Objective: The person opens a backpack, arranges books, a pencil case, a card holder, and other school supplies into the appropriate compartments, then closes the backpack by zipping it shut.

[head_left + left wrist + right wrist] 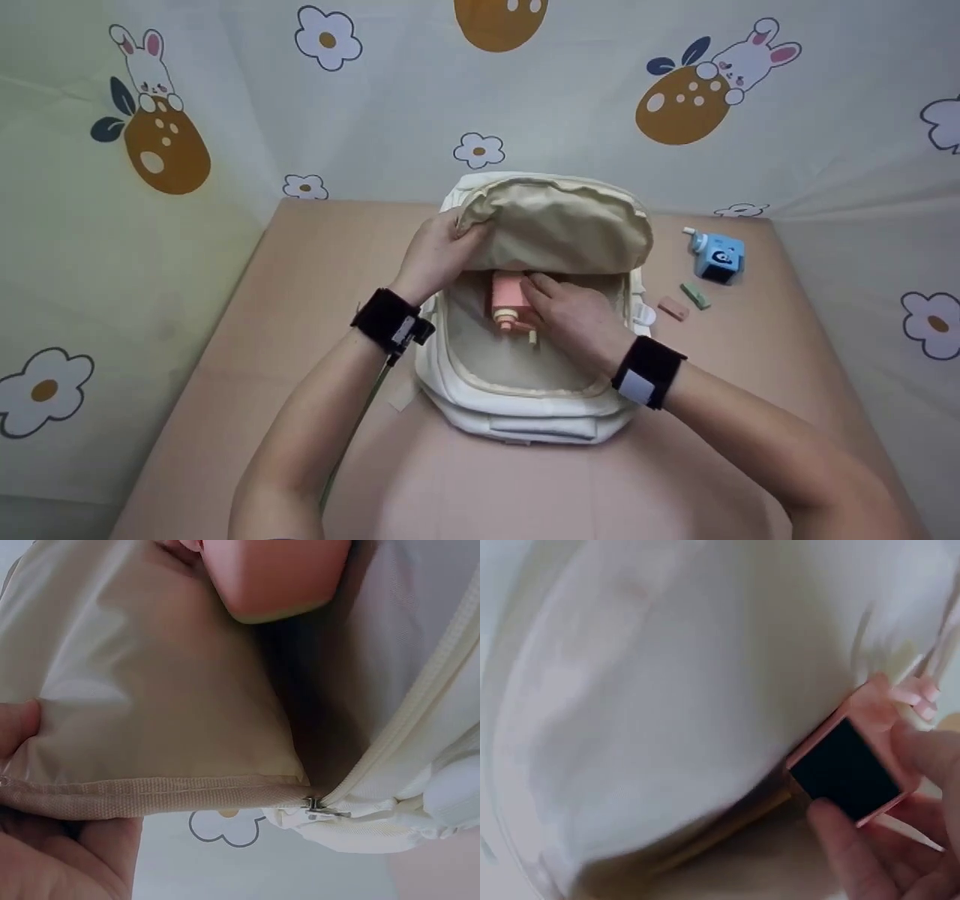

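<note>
A white backpack (459, 390) lies on the table with its main compartment unzipped. My left hand (433, 253) pinches the edge of its lifted beige-lined flap (562, 229), thumb on the lining, in the left wrist view as well. Inside the opening, my right hand (579, 316) grips a pink crank pencil sharpener (508, 291), its crank end toward me. The sharpener's dark window (846, 771) shows in the right wrist view, with fingertips at its edge. Under the flap, the far part of the compartment is hidden.
Right of the backpack stands a blue crank pencil sharpener (718, 256) with a panda picture. Near it lie a small green block (695, 295) and a small pink block (673, 308). A patterned cloth (390, 127) hangs behind the table (300, 315).
</note>
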A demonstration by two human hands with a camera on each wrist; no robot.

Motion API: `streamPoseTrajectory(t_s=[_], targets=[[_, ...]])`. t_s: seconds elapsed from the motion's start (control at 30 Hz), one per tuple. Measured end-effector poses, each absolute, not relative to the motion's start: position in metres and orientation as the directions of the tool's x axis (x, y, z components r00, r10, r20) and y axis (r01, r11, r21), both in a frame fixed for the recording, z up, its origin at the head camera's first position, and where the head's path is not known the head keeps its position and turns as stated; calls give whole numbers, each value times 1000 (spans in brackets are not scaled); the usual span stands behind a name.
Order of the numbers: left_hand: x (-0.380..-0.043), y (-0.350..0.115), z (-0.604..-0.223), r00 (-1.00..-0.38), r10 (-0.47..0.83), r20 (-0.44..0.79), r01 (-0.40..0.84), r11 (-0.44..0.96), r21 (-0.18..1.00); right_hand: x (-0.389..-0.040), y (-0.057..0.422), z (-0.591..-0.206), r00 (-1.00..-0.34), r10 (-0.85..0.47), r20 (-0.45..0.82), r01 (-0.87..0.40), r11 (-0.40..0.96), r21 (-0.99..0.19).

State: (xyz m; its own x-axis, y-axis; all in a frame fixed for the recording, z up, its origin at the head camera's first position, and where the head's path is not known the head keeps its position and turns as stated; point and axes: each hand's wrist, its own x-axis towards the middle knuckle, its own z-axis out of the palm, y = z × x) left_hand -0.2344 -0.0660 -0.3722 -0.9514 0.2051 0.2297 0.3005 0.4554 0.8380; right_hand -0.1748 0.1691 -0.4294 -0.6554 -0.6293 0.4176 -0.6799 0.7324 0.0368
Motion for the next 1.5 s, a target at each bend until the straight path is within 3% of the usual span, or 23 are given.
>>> streamPoseTrajectory(t_s=[0.2, 0.37, 0.57, 0.77, 0.87, 1.03, 1.13, 1.3, 1.5], targets=[[-234, -65, -369, -951, 217, 222, 300, 452, 840, -184, 149, -426, -598, -675, 433, -665, 719, 201], [-235, -67, -371, -950, 214, 227, 300, 433, 850, -190, 139, -427, -591, -688, 421, -650, 715, 257], [-233, -70, -378, -957, 198, 212, 279, 425, 861, -177, 146, -423, -611, -680, 405, -702, 702, 121], [-232, -70, -382, -958, 204, 201, 273, 441, 855, -146, 183, -401, -529, -643, 555, -780, 625, -20], [-232, -70, -381, -959, 206, 197, 272, 452, 849, -138, 213, -387, -541, -568, 621, -766, 637, -85], [-233, -70, -380, -957, 209, 201, 276, 446, 851, -142, 274, -373, -629, -378, 679, -644, 742, -184], [-234, -69, -380, -956, 212, 205, 280, 434, 856, -155, 313, -370, -742, -224, 632, -479, 837, -266], [-234, -70, -381, -958, 213, 193, 270, 433, 860, -186, 371, -381, -935, 48, 351, -118, 892, -437], [-232, -70, -381, -959, 215, 183, 261, 424, 867, -220, 412, -412, -980, 177, 86, 117, 876, -468]])
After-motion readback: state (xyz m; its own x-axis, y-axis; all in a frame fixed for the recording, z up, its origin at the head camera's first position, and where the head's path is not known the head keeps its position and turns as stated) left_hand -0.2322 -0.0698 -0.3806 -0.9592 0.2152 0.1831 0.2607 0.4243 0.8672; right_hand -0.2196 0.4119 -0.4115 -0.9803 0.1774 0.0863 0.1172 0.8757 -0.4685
